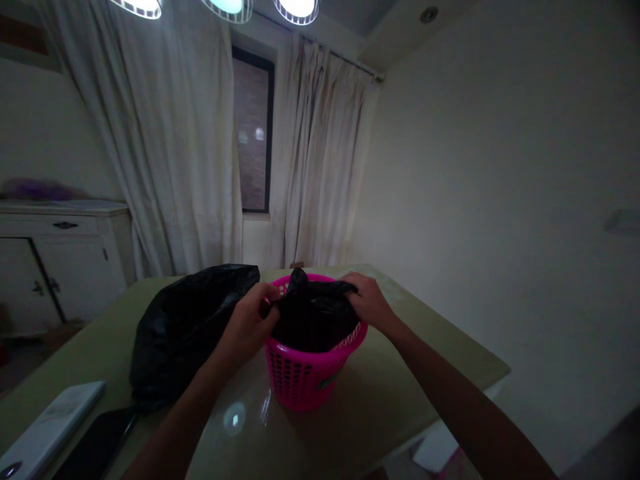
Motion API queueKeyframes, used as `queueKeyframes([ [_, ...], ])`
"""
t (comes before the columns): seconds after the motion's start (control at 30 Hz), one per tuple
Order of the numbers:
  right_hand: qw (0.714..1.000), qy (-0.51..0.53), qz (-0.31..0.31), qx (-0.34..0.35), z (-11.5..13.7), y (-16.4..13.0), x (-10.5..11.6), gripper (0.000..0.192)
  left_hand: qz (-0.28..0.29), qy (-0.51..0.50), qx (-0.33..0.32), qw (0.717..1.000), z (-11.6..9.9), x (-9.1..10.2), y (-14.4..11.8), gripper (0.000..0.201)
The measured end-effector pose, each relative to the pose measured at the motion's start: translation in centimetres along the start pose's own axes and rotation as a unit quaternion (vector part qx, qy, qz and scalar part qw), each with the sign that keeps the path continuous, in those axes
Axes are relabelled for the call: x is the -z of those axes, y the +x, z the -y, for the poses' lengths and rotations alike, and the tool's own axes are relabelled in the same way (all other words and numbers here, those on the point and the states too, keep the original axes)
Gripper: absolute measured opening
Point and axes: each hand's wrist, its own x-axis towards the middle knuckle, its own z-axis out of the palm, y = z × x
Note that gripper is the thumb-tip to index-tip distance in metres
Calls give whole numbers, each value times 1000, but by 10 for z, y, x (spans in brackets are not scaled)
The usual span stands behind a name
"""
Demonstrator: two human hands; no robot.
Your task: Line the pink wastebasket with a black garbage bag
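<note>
From the head camera, a pink perforated basket [311, 373] stands on the glossy bench [380, 400], roughly in the middle of the view, with a black bag liner [313, 313] sitting inside it and rising above the rim. The left hand [249, 325] is at the basket's left rim, its fingers [267, 300] curled closed around a pinch of the black plastic at the liner's edge, so the liner lies directly between and under those fingertips. The right hand [369, 301] rests on the opposite, far-right part of the rim, its fingers [350, 285] bent over the bunched top of the liner and gripping it against the rim (how tightly cannot be told in this dim light). Just left of the basket, touching or nearly touching the left hand, lies a larger crumpled black bag [185, 327] on the bench. Near the bench's left corner lie a white flat box [50, 427] and a dark flat object [97, 443] beside it. Behind, pale curtains [320, 167] frame a dark window [253, 133], and a white cabinet [60, 257] stands at left.
</note>
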Motion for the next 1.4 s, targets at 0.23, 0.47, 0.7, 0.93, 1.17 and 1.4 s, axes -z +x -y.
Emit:
queueKeyframes([
  [0.23, 982, -96, 49, 154, 47, -9, -6, 57, 42, 1, -21, 999, -10, -12, 2, 22],
  [0.47, 970, -133, 123, 160, 43, -5, -10, 29, 45, -16, -62, 997, -6, -15, 0, 12],
  [0.7, 994, -2, -79, 75, 33, -7, 4, 16, 69, 72, -43, 994, -13, -7, 0, 37],
  [0.93, 996, -7, -65, 58, 41, 4, -8, 20, -35, 15, -16, 999, -22, -13, -3, 19],
  [1.17, 982, -84, 118, -119, 24, 11, -23, 35, -36, -294, 63, 953, -20, -3, -21, 27],
  [1.4, 983, -36, -17, -180, 1, 18, -12, 35, -270, -341, 184, 882, -4, 1, -46, 34],
])
